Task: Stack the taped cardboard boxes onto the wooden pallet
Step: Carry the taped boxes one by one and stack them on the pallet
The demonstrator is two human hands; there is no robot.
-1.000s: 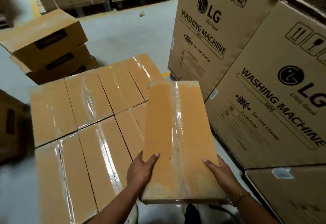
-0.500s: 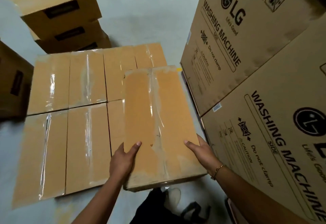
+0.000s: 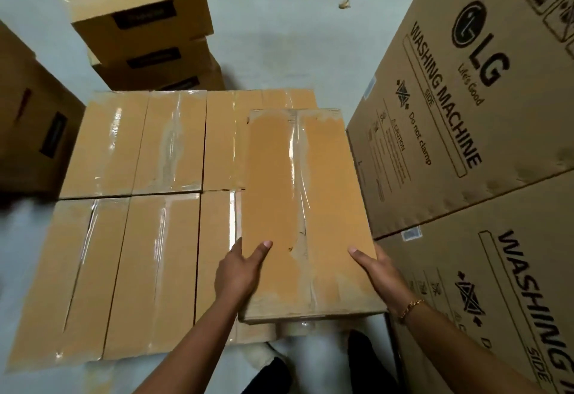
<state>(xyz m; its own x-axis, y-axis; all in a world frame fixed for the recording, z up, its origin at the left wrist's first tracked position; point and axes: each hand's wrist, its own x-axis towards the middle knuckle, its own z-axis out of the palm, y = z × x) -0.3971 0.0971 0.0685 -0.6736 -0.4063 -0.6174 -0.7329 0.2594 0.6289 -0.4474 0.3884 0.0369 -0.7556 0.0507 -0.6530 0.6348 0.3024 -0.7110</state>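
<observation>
I hold a long taped cardboard box (image 3: 298, 207) by its near end, just above the right side of a layer of several taped boxes (image 3: 136, 238). My left hand (image 3: 240, 272) grips its left edge, thumb on top. Gripping the right edge is my right hand (image 3: 377, 269), which wears a gold bracelet. The held box lies lengthwise, pointing away from me, over the right-hand boxes of the layer. The wooden pallet under the layer is hidden.
Big LG washing machine cartons (image 3: 466, 98) stand close on the right. Three stacked brown boxes (image 3: 139, 27) sit behind the layer, and another brown box (image 3: 34, 126) at the left. Grey floor (image 3: 279, 36) lies beyond. My shoes show below the held box.
The held box has come lower and further over the right side of the layer. My view has tipped down and moved closer to the stack. Both hands keep the same grip.
</observation>
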